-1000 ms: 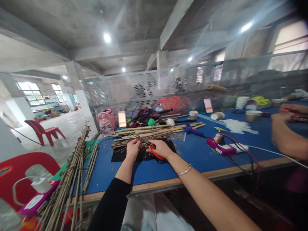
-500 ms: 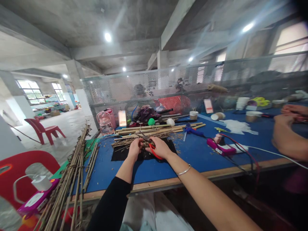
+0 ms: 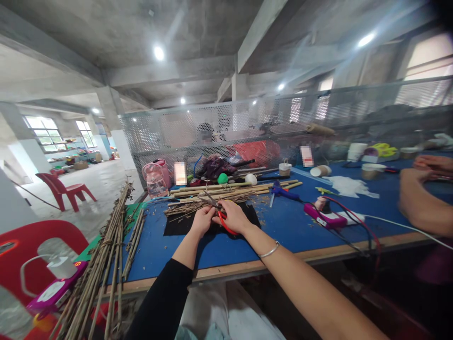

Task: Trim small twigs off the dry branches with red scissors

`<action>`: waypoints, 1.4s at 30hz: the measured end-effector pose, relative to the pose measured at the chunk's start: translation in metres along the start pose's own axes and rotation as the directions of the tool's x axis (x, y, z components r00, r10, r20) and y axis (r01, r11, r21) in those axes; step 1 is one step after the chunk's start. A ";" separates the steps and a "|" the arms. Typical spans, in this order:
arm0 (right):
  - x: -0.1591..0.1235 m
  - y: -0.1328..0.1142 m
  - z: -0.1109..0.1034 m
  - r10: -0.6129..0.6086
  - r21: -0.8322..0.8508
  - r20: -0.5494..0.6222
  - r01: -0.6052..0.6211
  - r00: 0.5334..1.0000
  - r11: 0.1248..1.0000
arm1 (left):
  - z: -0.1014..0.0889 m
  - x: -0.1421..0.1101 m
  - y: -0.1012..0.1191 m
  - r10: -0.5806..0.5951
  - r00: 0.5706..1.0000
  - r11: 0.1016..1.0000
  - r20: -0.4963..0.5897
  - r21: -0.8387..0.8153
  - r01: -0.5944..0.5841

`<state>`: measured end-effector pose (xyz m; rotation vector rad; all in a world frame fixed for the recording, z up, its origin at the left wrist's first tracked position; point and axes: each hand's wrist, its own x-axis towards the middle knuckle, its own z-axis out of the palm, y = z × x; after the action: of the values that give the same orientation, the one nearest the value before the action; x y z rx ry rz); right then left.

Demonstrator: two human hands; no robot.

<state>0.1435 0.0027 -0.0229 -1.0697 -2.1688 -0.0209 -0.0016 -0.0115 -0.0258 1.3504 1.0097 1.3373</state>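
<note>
Over flat black cloth (image 3: pixel 179 225), right hand (image 3: pixel 235 217) grips red-handled metal scissors (image 3: pixel 222 223), left hand (image 3: pixel 201 221) curls near thin brown twigs (image 3: pixel 181 208), can't tell if pinching any.

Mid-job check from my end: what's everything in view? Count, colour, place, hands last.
scissors: one, red-handled, right hand
cloth: one, black, beneath hands
twigs: many, brown, on and beyond cloth
sticks: several, tan, behind twigs
stalk bundle: one, brown, table's left end
short stalks: several, greyish brown, beside bundle
table: one, blue top, centre
glue gun: one, blue, by sticks' right ends
power strips: two, purple-and-white, right tabletop and lower left
balls: two, green and white, behind sticks
chairs: two, red, left
perforated screen: one, grey, behind table
small clutter: uncountable, mixed, table's far side
co-worker's forearm: one, bare, far right
left hand: one, black sleeve, beside scissors
right hand: one, silver bangle, gripping scissors
</note>
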 end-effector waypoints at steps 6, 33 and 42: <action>0.000 -0.001 -0.001 -0.004 0.037 0.001 0.004 1.000 0.999 | 0.000 -0.001 0.001 0.036 0.999 0.995 -0.004 0.093 -0.035; -0.001 -0.004 -0.007 0.033 0.042 0.079 -0.036 0.996 0.998 | -0.004 -0.002 0.005 0.182 0.983 0.931 -0.009 0.323 -0.170; -0.001 -0.003 -0.001 -0.010 -0.066 0.006 0.010 1.000 0.998 | -0.006 0.003 -0.004 0.209 0.978 0.930 -0.002 0.310 -0.199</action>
<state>0.1424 0.0001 -0.0216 -1.0968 -2.1923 -0.0949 -0.0067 -0.0073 -0.0296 1.7112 1.1630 1.3996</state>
